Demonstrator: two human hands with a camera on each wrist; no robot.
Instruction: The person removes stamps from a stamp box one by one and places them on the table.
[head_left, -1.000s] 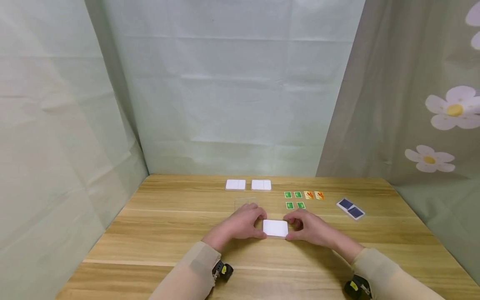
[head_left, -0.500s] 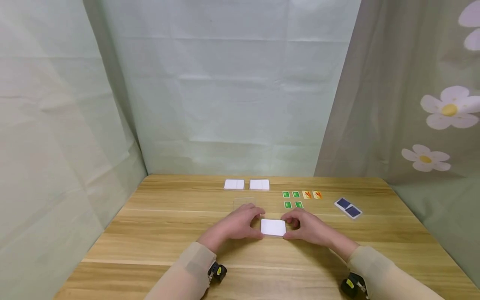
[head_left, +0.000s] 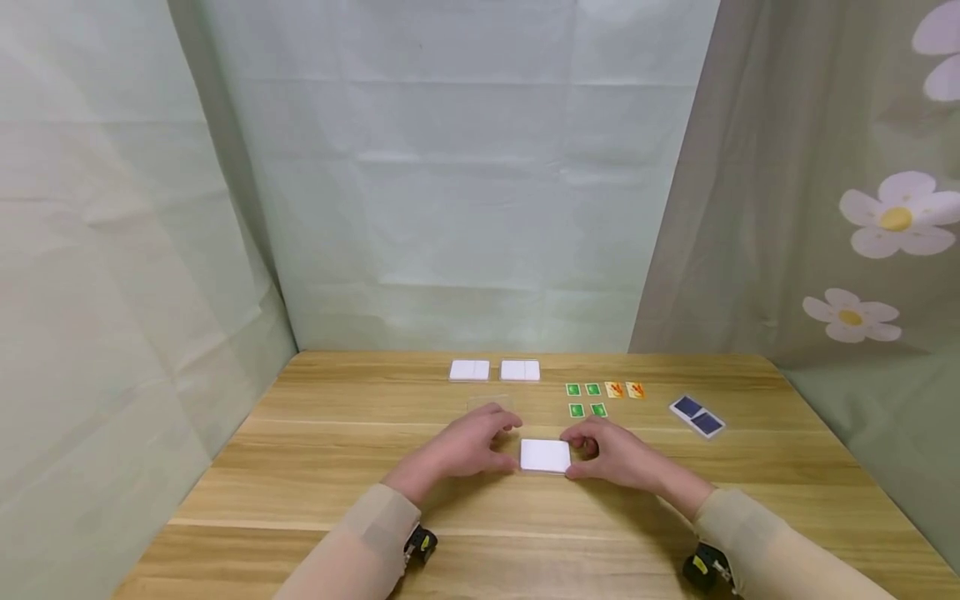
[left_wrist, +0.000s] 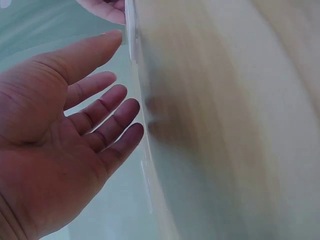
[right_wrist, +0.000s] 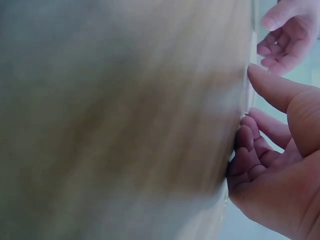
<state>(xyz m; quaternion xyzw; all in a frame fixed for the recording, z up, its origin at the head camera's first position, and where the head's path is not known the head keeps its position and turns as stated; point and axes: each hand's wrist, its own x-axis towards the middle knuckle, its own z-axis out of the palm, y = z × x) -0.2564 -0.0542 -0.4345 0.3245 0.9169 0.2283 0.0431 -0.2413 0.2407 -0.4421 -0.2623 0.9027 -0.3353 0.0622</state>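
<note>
Near the middle of the counter (head_left: 337, 433), a white card (head_left: 545, 456) lies flat. The left hand (head_left: 474, 446), fingers loose, holds nothing just beside it; the right hand (head_left: 618, 454) pinches its right corners. Probably light, stiff and slick, it suits a grip on both short edges.

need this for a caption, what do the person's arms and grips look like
The left sleeve and right sleeve are pale beige. The left wrist device and right wrist device are small and black, with yellow markings. The left grip and right grip wear no gloves.
</note>
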